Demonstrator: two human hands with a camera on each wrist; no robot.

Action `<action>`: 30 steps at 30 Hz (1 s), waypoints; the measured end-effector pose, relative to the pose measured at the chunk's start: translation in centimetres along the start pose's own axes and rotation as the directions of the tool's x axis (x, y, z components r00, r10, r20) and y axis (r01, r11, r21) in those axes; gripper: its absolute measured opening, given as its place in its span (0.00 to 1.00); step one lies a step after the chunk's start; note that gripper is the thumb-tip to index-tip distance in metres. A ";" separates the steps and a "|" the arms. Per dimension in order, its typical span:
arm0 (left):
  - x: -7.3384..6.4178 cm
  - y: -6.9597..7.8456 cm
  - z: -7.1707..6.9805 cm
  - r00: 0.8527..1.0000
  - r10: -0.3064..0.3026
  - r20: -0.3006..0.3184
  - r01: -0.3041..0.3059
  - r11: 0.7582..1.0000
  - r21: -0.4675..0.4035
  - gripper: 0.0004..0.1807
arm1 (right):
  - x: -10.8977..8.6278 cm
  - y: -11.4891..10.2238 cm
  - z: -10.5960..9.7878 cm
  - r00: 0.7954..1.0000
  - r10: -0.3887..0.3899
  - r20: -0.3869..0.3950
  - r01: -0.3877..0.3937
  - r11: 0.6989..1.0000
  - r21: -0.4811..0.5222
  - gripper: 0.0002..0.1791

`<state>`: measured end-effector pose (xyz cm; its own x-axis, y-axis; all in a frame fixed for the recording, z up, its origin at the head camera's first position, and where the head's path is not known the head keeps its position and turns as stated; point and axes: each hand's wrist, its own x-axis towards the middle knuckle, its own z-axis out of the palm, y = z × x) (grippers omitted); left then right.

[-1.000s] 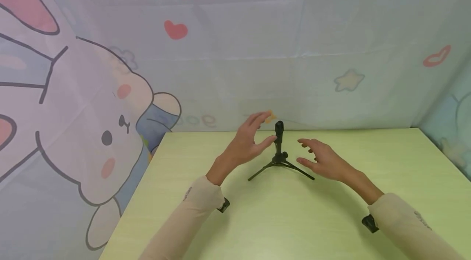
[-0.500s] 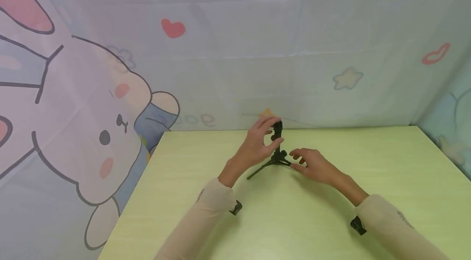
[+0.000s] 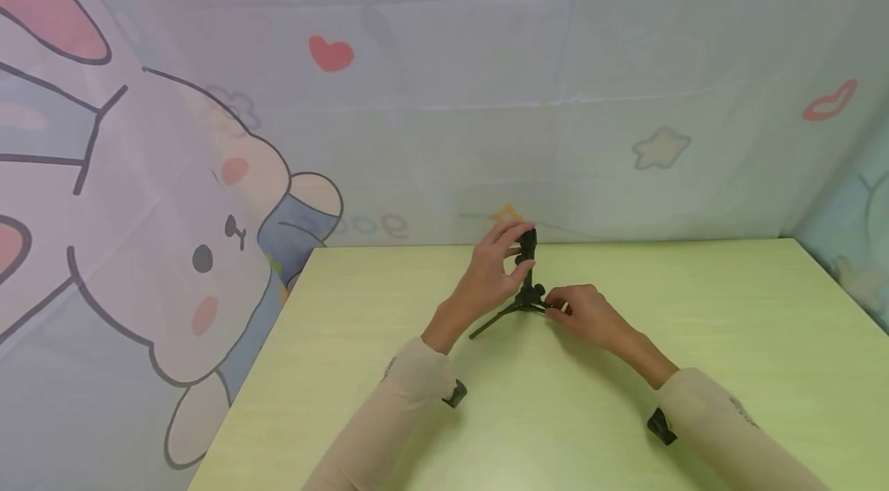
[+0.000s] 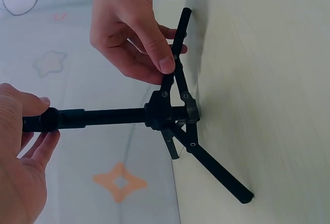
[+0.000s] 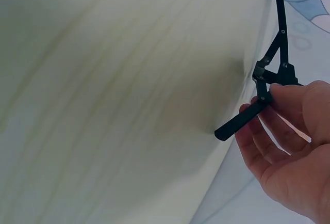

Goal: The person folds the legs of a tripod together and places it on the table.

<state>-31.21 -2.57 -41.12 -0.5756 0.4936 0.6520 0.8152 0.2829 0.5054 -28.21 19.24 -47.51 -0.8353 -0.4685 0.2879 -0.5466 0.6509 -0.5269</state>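
A small black tripod (image 3: 529,294) stands upright with its legs spread, near the back of the table. My left hand (image 3: 489,275) grips the upper part of its column, thumb on one side and fingers on the other, as the left wrist view also shows. My right hand (image 3: 590,315) pinches one tripod leg (image 4: 181,33) between thumb and fingers, close to the hinged brace. Another leg (image 4: 221,175) reaches out free in the left wrist view. From the right wrist, the held leg (image 5: 240,122) juts past the fingertips of the right hand (image 5: 289,146).
The pale yellow-green table (image 3: 556,414) spreads in front of and around the tripod. Right behind its back edge hangs a light cloth backdrop (image 3: 444,151) with hearts, stars and a large rabbit. A dark strap-mounted piece sits at each cuff.
Both hands have moved in to the tripod. The left has taken hold of the column top; the right has come left and closed its fingers on a leg.
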 end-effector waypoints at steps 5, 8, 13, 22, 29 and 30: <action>0.0 0.1 -0.1 1.000 -0.017 0.002 0.017 1.000 0.005 0.29 | 0.3 0.0 0.3 1.000 0.027 -0.013 -0.027 0.999 -0.028 0.04; 0.0 0.1 -0.1 1.000 -0.020 0.003 0.020 1.000 0.004 0.30 | 0.5 -0.1 0.4 0.998 0.053 -0.017 -0.053 0.997 -0.050 0.05; 0.0 0.2 0.0 1.000 -0.020 0.006 0.020 1.000 0.005 0.30 | 0.7 -0.4 0.6 0.995 0.094 -0.020 -0.095 0.992 -0.081 0.05; 0.0 0.4 0.0 0.999 -0.035 0.011 0.035 0.999 -0.010 0.30 | 1.0 -1.2 0.7 0.990 0.136 -0.027 -0.138 0.981 -0.133 0.03; 0.1 0.4 0.0 0.999 -0.035 0.006 0.035 0.999 -0.021 0.29 | 1.1 -1.3 0.9 0.982 0.186 -0.028 -0.188 0.973 -0.134 0.05; 0.1 0.5 0.0 0.999 -0.037 0.006 0.037 0.999 -0.022 0.29 | 1.1 -1.3 0.9 0.981 0.190 -0.030 -0.192 0.972 -0.132 0.05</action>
<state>-30.92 -2.40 -40.79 -0.6048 0.4879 0.6293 0.7917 0.2831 0.5414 -28.42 17.34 -47.26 -0.9252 -0.3185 0.2062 -0.3790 0.8018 -0.4620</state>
